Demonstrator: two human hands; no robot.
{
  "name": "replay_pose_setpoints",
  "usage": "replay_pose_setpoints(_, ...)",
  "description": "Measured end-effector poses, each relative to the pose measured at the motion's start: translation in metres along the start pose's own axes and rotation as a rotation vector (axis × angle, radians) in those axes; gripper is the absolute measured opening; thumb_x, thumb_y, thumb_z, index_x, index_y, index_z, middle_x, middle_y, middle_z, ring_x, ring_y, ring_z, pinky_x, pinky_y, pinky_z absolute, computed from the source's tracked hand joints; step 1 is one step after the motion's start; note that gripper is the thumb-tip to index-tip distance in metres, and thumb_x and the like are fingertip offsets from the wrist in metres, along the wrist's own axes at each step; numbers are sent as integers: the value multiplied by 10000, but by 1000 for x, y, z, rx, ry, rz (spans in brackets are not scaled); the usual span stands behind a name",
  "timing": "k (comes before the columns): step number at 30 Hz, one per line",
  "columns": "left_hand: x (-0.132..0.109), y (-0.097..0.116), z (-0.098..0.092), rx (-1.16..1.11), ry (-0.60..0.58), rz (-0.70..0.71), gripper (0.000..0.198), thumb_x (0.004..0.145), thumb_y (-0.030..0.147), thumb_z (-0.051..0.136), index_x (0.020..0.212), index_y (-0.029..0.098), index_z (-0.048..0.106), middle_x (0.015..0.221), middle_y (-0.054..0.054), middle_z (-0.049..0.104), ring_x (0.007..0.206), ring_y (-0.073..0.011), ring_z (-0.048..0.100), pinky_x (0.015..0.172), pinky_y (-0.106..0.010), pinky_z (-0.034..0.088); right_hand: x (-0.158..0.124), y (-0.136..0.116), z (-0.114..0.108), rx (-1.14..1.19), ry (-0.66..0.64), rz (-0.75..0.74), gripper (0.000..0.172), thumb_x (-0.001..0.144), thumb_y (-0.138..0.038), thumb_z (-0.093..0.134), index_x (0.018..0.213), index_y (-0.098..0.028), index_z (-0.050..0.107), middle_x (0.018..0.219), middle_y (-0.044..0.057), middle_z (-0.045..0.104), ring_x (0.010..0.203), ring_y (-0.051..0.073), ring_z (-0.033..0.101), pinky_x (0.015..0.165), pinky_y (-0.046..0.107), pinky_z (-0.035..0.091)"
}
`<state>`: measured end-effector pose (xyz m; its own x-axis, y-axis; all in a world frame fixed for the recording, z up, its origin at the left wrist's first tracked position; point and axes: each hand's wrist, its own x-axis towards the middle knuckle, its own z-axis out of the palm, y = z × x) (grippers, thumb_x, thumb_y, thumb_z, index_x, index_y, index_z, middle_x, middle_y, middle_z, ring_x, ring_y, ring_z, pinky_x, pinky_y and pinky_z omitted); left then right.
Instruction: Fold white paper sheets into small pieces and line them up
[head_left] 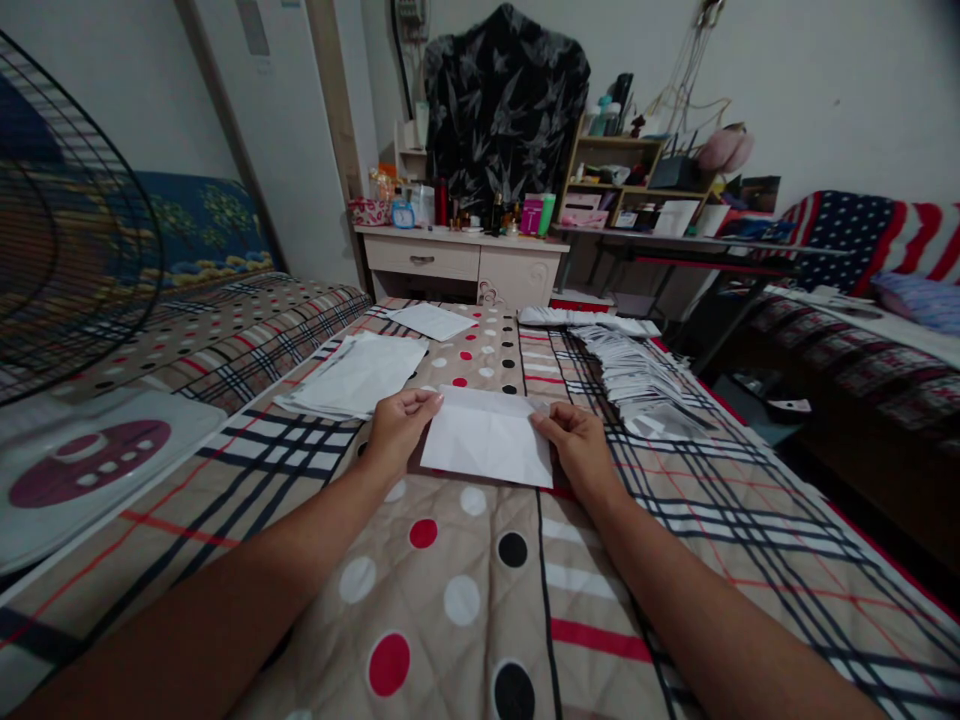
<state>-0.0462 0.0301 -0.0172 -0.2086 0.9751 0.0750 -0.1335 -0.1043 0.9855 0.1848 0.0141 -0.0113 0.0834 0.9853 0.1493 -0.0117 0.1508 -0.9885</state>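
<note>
A creased white sheet of paper [491, 437] is held up at a tilt over the patterned bed cover [457, 600]. My left hand [401, 425] pinches its upper left corner between thumb and fingers. On the opposite side, my right hand [581, 440] grips the right edge near the top. Left of the paper lies a loose stack of white sheets [360, 372], with a smaller white pile [433, 321] behind it. To the right, a long row of overlapping folded papers [637, 370] fans out across the cover.
A black wire fan [82, 210] stands at the left, above a white plastic object with a purple oval [97, 462]. Beyond the bed is a white dresser [457, 262] crowded with bottles and boxes. A desk with shelves [615, 165] stands at the back right.
</note>
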Motion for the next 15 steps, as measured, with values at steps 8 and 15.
replay_pose_setpoints(8,3,1,0,82,-76,79,480,675,296,737,1100,117,604,838,-44,683,614,-107,634,544,-195,462,6,5,-7,23,221,-66,284,693,-397,735,688,-202,528,474,-43,579,405,116,509,395,213,385)
replay_pose_setpoints(15,-2,-8,7,290,-362,276,608,727,167,659,1324,203,552,1105,-84,636,846,-138,651,689,-237,537,1,-2,2,94,83,-9,291,672,-353,759,824,-198,566,569,-32,657,463,145,632,442,220,497)
